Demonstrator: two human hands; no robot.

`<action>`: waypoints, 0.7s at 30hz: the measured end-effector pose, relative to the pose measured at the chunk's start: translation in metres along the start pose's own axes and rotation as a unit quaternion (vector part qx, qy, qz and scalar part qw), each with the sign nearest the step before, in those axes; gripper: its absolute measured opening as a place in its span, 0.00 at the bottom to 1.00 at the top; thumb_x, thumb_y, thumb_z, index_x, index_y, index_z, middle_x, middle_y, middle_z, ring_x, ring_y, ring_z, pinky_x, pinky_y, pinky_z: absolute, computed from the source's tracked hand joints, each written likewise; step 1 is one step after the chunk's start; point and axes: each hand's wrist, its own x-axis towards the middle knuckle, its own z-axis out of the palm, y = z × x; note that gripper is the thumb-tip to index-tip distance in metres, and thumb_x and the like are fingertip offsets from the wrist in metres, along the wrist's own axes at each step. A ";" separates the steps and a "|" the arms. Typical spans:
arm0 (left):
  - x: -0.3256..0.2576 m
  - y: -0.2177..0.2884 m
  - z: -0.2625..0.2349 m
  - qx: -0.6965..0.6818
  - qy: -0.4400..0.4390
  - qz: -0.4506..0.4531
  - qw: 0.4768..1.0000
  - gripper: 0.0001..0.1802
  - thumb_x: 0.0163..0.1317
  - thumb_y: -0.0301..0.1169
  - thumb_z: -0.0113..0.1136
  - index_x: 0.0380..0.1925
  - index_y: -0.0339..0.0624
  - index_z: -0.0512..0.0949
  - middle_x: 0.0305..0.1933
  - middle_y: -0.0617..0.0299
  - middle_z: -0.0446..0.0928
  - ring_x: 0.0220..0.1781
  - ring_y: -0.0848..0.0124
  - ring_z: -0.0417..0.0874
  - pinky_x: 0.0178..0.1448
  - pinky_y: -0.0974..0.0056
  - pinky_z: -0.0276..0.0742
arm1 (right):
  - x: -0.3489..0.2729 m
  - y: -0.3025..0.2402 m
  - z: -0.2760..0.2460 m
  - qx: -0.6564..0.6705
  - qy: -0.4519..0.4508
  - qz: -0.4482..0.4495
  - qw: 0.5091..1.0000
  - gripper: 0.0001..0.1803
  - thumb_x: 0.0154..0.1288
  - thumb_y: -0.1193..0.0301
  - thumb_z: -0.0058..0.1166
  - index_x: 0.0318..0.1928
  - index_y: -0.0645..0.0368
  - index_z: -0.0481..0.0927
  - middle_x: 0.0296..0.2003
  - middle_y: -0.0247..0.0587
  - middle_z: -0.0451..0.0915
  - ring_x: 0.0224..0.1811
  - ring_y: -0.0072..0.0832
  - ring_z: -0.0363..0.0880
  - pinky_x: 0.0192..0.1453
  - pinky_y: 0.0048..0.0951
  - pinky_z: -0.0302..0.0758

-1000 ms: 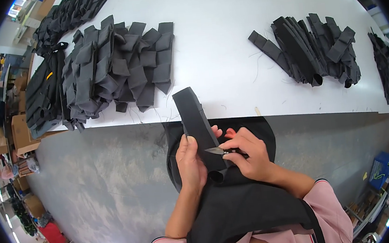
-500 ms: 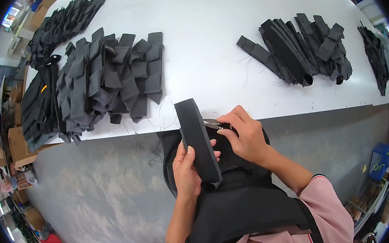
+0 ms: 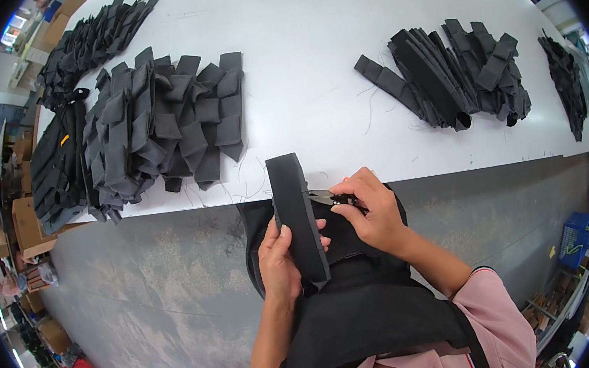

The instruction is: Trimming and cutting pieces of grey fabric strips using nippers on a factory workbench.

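Observation:
My left hand (image 3: 278,261) is closed round a long black fabric strip (image 3: 295,215), thumb on its upper face and fingertips showing past its right edge. The strip stands nearly lengthwise away from me, its far end over the table's front edge. In my right hand (image 3: 374,208) is a small pair of thread snips (image 3: 323,195) with metal blades and a dark handle, pinched between thumb and fingers. The blade tips meet the strip's right edge in its upper half; whether a thread lies between them is too small to tell.
On the white table (image 3: 299,78), a large heap of dark grey fabric strips (image 3: 163,125) lies at left, beside black fabric pieces (image 3: 61,162). More strips (image 3: 439,80) are piled at right, with another dark bundle (image 3: 566,83) at the far right. Loose threads are scattered about.
The strip has turned slightly more upright, its lower end moving a little left. The snips and my right hand have shifted slightly nearer to me, still at the strip's right edge.

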 end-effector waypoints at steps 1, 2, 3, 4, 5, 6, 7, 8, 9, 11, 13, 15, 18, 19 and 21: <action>0.000 0.001 0.000 0.000 -0.001 0.000 1.000 0.18 0.71 0.34 0.39 0.56 0.37 0.65 0.44 0.41 0.78 0.35 0.59 0.84 0.40 0.60 0.83 | 0.000 0.001 0.001 0.000 -0.004 -0.004 1.000 0.11 0.52 0.79 0.61 0.38 0.61 0.79 0.29 0.38 0.71 0.22 0.28 0.72 0.25 0.27 0.69; -0.001 0.001 0.001 0.004 -0.008 0.000 1.000 0.18 0.71 0.34 0.39 0.56 0.36 0.65 0.44 0.40 0.78 0.34 0.59 0.84 0.39 0.60 0.82 | -0.001 0.003 0.002 0.000 -0.004 -0.004 1.000 0.11 0.52 0.79 0.61 0.38 0.61 0.79 0.29 0.38 0.71 0.22 0.28 0.72 0.25 0.27 0.69; -0.002 0.002 0.001 0.008 -0.014 0.000 1.000 0.18 0.71 0.34 0.39 0.56 0.36 0.65 0.43 0.40 0.78 0.34 0.59 0.84 0.39 0.60 0.82 | 0.000 0.005 0.002 0.002 -0.003 -0.008 1.000 0.11 0.52 0.79 0.61 0.38 0.61 0.79 0.29 0.38 0.71 0.22 0.28 0.72 0.25 0.26 0.69; -0.002 0.002 0.000 0.007 -0.013 0.001 1.000 0.18 0.71 0.34 0.39 0.56 0.36 0.65 0.43 0.40 0.78 0.34 0.59 0.84 0.39 0.60 0.82 | 0.000 0.007 0.003 0.004 -0.002 -0.012 1.000 0.11 0.52 0.79 0.61 0.38 0.61 0.79 0.29 0.38 0.71 0.22 0.28 0.72 0.25 0.26 0.69; -0.002 0.001 -0.002 0.003 -0.015 0.000 1.000 0.19 0.71 0.34 0.39 0.57 0.35 0.65 0.43 0.40 0.78 0.33 0.59 0.84 0.39 0.60 0.82 | 0.000 0.008 0.004 0.005 -0.003 -0.013 1.000 0.11 0.52 0.79 0.61 0.38 0.61 0.79 0.29 0.38 0.71 0.22 0.28 0.72 0.25 0.26 0.69; -0.002 0.001 -0.003 -0.001 -0.016 0.000 1.000 0.19 0.71 0.34 0.39 0.57 0.35 0.65 0.42 0.40 0.78 0.33 0.59 0.84 0.38 0.60 0.82 | -0.001 0.008 0.004 0.000 -0.007 -0.014 1.000 0.11 0.52 0.79 0.61 0.38 0.61 0.79 0.29 0.38 0.71 0.22 0.27 0.72 0.25 0.26 0.69; -0.002 0.000 -0.004 -0.001 -0.016 0.000 1.000 0.19 0.71 0.34 0.39 0.57 0.35 0.65 0.42 0.40 0.78 0.33 0.59 0.84 0.38 0.60 0.82 | -0.001 0.008 0.004 -0.004 -0.011 -0.014 1.000 0.11 0.52 0.80 0.61 0.38 0.61 0.79 0.28 0.38 0.70 0.22 0.27 0.72 0.25 0.26 0.69; -0.001 0.000 -0.004 0.001 -0.015 0.001 1.000 0.19 0.71 0.34 0.39 0.57 0.35 0.65 0.42 0.40 0.78 0.33 0.59 0.84 0.38 0.60 0.82 | -0.002 0.010 0.005 -0.005 -0.012 -0.015 1.000 0.11 0.52 0.80 0.61 0.38 0.61 0.79 0.28 0.38 0.70 0.22 0.27 0.72 0.25 0.26 0.69; -0.001 0.000 -0.005 0.004 -0.014 0.001 1.000 0.20 0.71 0.34 0.39 0.58 0.35 0.65 0.42 0.40 0.78 0.33 0.59 0.84 0.38 0.60 0.82 | -0.003 0.013 0.008 0.017 0.002 -0.009 1.000 0.11 0.52 0.80 0.61 0.38 0.61 0.79 0.28 0.38 0.70 0.23 0.27 0.71 0.25 0.25 0.68; 0.000 -0.001 -0.006 0.000 -0.011 -0.004 1.000 0.20 0.71 0.34 0.39 0.58 0.35 0.65 0.42 0.40 0.78 0.33 0.59 0.84 0.38 0.60 0.82 | -0.004 0.012 0.007 0.039 0.015 -0.004 0.999 0.10 0.52 0.81 0.60 0.37 0.61 0.79 0.28 0.38 0.70 0.23 0.26 0.71 0.25 0.25 0.68; -0.001 -0.001 -0.008 -0.004 -0.003 -0.007 1.000 0.20 0.71 0.33 0.39 0.58 0.35 0.65 0.43 0.40 0.78 0.33 0.59 0.84 0.38 0.61 0.82 | -0.005 0.003 0.002 0.016 0.018 0.020 1.000 0.10 0.51 0.82 0.60 0.36 0.62 0.80 0.28 0.37 0.70 0.23 0.25 0.70 0.25 0.24 0.68; -0.002 0.001 -0.007 0.006 -0.009 -0.009 1.000 0.20 0.71 0.33 0.40 0.59 0.35 0.64 0.43 0.40 0.78 0.33 0.60 0.84 0.39 0.62 0.82 | -0.004 0.005 0.004 0.020 0.002 0.014 1.000 0.10 0.51 0.82 0.60 0.36 0.62 0.80 0.27 0.37 0.71 0.23 0.25 0.71 0.25 0.24 0.68; -0.001 -0.001 -0.003 0.020 -0.003 -0.013 1.000 0.21 0.71 0.32 0.40 0.60 0.34 0.63 0.43 0.41 0.78 0.34 0.61 0.84 0.39 0.63 0.82 | -0.004 0.009 0.002 0.022 -0.011 0.012 1.000 0.10 0.51 0.82 0.60 0.36 0.61 0.80 0.27 0.37 0.71 0.23 0.25 0.71 0.25 0.24 0.68; -0.001 0.000 -0.002 0.019 0.000 -0.011 1.000 0.21 0.71 0.32 0.40 0.60 0.34 0.63 0.43 0.41 0.78 0.34 0.61 0.84 0.39 0.63 0.82 | -0.004 0.009 0.002 0.022 -0.009 0.016 1.000 0.11 0.50 0.82 0.60 0.36 0.61 0.79 0.28 0.38 0.71 0.23 0.26 0.71 0.25 0.25 0.68; -0.001 0.001 -0.001 0.049 -0.009 -0.003 0.999 0.22 0.71 0.32 0.40 0.61 0.34 0.62 0.45 0.42 0.78 0.36 0.62 0.84 0.41 0.63 0.82 | 0.002 0.002 0.001 0.002 -0.017 -0.026 1.000 0.11 0.50 0.81 0.60 0.37 0.60 0.79 0.28 0.38 0.71 0.23 0.28 0.72 0.25 0.26 0.68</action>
